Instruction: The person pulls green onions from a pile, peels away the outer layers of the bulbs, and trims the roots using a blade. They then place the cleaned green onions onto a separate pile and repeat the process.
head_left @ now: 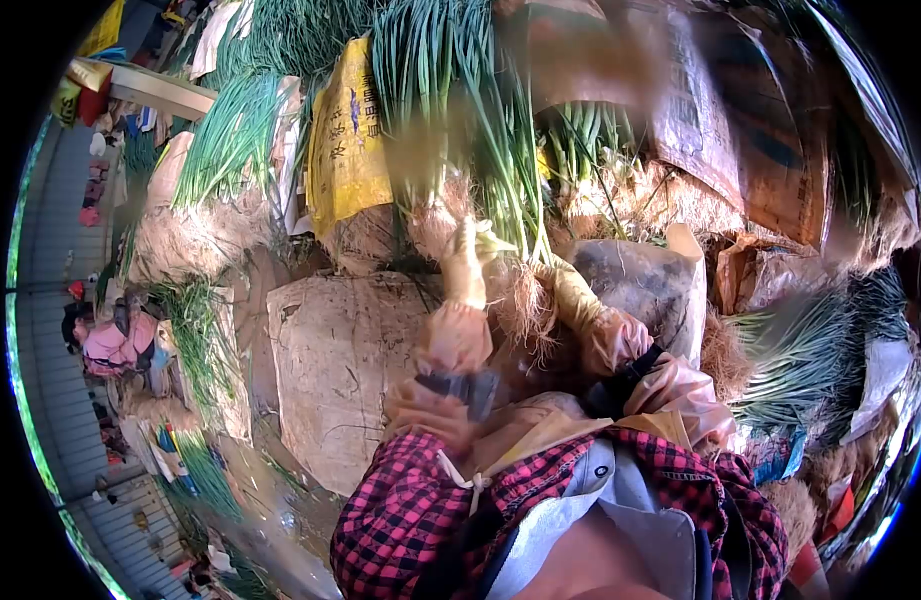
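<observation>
Two gloved hands on a bunch of green onions (520,205) here: left hand (467,245) up against the pale stalks, right hand (568,283) lower down by the stringy roots (526,310). Can't really tell if either grip is closed, since the left is a bit blurry and the right fingers are tucked out of sight. Yellow sack (348,140) just past the left hand, flattened sack (340,370) nearer the body, more onions (800,350) heaped off right.

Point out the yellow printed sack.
In the head view, the yellow printed sack is left of centre near the top, just left of the tall green stalks, up and left from the left hand.
</observation>
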`<action>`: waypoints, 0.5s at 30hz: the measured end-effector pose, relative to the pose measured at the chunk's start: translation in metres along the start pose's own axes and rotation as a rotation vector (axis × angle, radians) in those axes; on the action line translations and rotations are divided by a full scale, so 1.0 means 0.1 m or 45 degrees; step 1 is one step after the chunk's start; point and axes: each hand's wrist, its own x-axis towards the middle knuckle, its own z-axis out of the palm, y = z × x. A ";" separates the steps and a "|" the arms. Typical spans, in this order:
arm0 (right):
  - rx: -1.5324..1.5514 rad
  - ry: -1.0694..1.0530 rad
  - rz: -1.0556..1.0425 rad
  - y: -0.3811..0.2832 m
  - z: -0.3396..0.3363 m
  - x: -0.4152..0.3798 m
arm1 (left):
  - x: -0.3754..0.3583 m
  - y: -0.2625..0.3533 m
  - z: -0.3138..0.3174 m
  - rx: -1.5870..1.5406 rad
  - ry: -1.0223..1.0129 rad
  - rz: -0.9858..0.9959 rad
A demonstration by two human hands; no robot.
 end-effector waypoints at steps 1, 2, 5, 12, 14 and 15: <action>0.046 -0.018 0.005 0.01 -0.04 0.01 | -0.09 0.04 -0.06 -0.091 -0.003 0.020; 0.035 0.043 -0.002 -0.02 0.01 -0.02 | -0.11 0.01 -0.17 -0.075 0.045 0.080; 0.049 0.032 -0.036 0.02 -0.04 0.03 | -0.13 0.16 -0.48 -0.124 0.235 0.168; -0.095 0.002 -0.047 0.07 0.01 0.03 | 0.22 -0.24 -0.20 1.025 -0.464 -0.289; -0.117 0.049 -0.192 0.06 0.03 0.03 | 0.43 -1.08 -0.17 0.890 -0.464 0.022; -0.125 0.055 -0.207 0.04 -0.01 0.05 | 0.50 -1.10 -0.08 0.918 -0.345 0.031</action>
